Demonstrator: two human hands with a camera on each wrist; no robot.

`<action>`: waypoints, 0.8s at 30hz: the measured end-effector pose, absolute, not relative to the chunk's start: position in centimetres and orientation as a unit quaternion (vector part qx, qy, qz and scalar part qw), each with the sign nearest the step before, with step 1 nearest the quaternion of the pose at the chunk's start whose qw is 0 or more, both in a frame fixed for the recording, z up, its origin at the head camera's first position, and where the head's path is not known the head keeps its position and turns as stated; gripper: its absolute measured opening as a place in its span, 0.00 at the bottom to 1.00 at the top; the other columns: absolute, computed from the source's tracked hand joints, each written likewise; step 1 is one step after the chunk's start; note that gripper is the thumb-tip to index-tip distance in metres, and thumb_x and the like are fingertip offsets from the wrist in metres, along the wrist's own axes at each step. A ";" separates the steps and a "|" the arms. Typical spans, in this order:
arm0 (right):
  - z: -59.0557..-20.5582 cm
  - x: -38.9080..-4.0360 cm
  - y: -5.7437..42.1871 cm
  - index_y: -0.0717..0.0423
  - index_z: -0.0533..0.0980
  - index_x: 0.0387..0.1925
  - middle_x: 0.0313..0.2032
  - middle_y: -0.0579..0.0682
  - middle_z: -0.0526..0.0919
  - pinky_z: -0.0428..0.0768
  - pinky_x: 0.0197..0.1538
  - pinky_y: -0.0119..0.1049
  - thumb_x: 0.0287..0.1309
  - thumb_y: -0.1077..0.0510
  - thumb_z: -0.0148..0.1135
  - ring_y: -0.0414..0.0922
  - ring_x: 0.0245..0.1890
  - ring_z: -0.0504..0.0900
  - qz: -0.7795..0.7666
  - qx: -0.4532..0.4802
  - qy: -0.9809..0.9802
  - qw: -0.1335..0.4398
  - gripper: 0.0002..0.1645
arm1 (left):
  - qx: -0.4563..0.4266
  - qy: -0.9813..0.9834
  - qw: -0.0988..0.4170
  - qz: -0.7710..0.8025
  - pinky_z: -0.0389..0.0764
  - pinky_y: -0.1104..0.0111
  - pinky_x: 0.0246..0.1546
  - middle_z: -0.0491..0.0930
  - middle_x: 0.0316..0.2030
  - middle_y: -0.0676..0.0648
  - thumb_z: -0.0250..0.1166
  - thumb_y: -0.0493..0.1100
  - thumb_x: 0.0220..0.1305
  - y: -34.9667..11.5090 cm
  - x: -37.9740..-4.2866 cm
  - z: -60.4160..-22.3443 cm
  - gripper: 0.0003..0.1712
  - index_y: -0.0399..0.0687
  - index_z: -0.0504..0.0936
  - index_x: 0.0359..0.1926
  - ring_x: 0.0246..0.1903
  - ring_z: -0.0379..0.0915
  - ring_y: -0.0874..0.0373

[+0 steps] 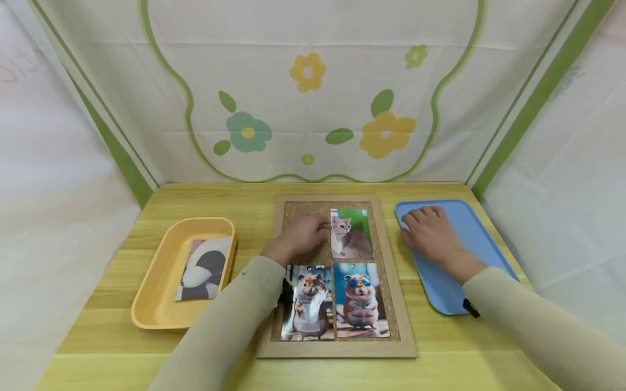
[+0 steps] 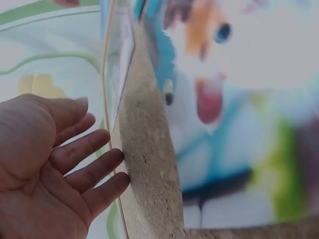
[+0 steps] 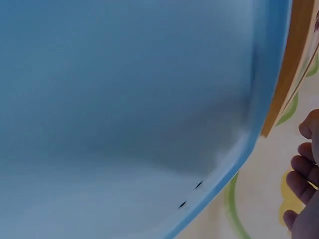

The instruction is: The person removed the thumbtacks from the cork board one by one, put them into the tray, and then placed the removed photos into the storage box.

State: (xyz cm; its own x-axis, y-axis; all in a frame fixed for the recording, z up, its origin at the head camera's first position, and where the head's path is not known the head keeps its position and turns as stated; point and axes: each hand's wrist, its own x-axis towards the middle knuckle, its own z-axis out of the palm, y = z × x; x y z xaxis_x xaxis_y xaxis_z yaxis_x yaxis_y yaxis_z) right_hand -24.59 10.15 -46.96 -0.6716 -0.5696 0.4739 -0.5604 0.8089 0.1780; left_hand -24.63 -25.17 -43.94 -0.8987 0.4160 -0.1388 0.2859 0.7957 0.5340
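A wood-framed cork board (image 1: 304, 210) lies mid-table, with a cat photo (image 1: 351, 236) at its upper right. Below it are two hamster pictures, one with an apron (image 1: 309, 309), the other in blue sunglasses (image 1: 361, 304). My left hand (image 1: 304, 234) is over the board, fingertips right at the cat photo's left edge; the left wrist view shows its fingers loosely extended, nothing in the palm. Over the blue tray's (image 1: 481, 255) upper left part, my right hand (image 1: 430, 231) hangs with loosely bent fingers, holding nothing. Two small dark slender bits (image 3: 191, 194) lie in that tray.
To the left stands a yellow tray (image 1: 158, 288) with a panda photo (image 1: 201, 274) leaning in it. A flower-printed white cloth (image 1: 313, 108) rises behind the wooden table (image 1: 98, 336). Small pin heads (image 1: 353, 266) show at the hamster pictures' tops.
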 end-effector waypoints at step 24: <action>-47.4 -21.8 2.5 0.64 0.71 0.72 0.69 0.68 0.75 0.78 0.60 0.70 0.73 0.35 0.62 0.70 0.65 0.76 0.101 0.234 -0.967 -0.003 0.43 | -0.076 0.710 0.232 0.660 0.85 0.54 0.59 0.78 0.61 0.35 0.57 0.36 0.80 -25.5 -25.7 -43.1 0.20 0.36 0.75 0.68 0.55 0.82 0.43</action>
State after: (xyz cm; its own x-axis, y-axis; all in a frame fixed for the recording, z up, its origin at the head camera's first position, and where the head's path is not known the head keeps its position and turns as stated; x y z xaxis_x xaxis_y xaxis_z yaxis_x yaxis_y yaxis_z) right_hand -21.79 2.48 -47.42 -0.8909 -0.4524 0.0418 -0.4512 0.8703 -0.1973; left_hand -25.71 -25.52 -43.06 -0.8805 0.1981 -0.4306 -0.4150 0.1165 0.9023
